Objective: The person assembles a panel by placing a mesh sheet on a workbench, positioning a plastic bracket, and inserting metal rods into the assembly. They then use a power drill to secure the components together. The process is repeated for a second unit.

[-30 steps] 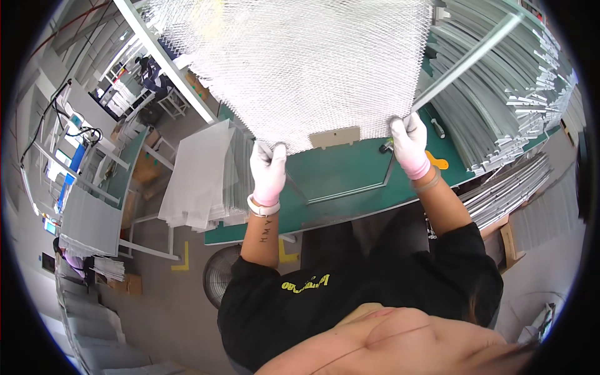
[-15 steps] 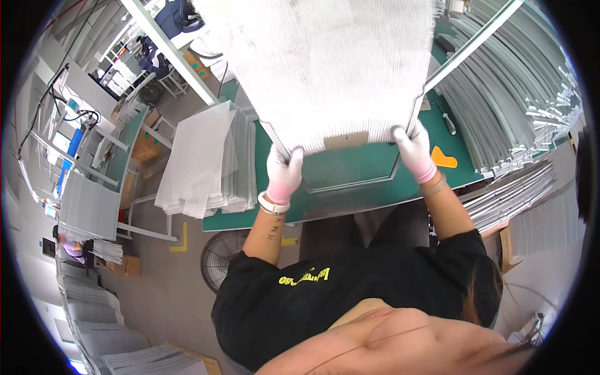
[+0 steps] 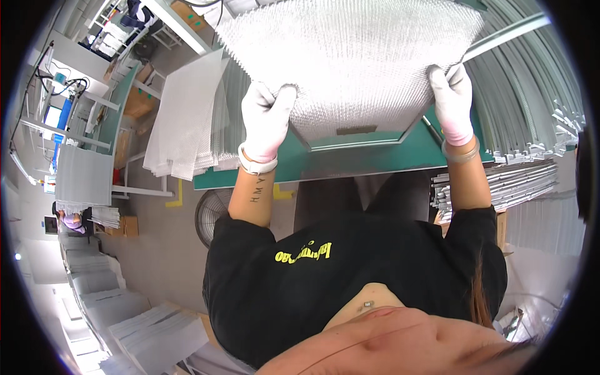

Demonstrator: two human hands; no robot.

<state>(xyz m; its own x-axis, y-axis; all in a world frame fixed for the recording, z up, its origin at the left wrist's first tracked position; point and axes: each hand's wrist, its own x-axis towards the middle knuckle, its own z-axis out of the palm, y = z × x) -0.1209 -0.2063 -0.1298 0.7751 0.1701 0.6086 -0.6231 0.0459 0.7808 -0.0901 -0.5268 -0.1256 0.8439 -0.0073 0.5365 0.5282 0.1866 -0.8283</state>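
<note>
In both gloved hands I grip a silvery-white mesh sheet (image 3: 369, 69) with a fine ridged surface. My left hand (image 3: 267, 115) is closed on its left edge, thumb on top. My right hand (image 3: 451, 100) is closed on the right edge the same way. The sheet bows between them, and a small dark rectangular patch (image 3: 356, 130) shows near its near edge. Beneath it, a thin grey metal frame (image 3: 356, 145) shows its near side and corners over the green tabletop (image 3: 287, 164); the sheet hides the rest. Whether my fingers also touch the frame, I cannot tell.
Left of the sheet stands a stack of translucent mesh sheets (image 3: 184, 119). Long grey metal strips (image 3: 522, 81) are piled at the right, with more strips (image 3: 500, 184) lower down. A screwdriver (image 3: 432, 127) lies by my right wrist. A floor fan (image 3: 209, 215) stands below the table.
Both hands have moved up and farther apart with the mesh sheet. The sheet has tilted and bowed, and its far edge now shows. The orange scraper seen earlier is hidden behind my right arm.
</note>
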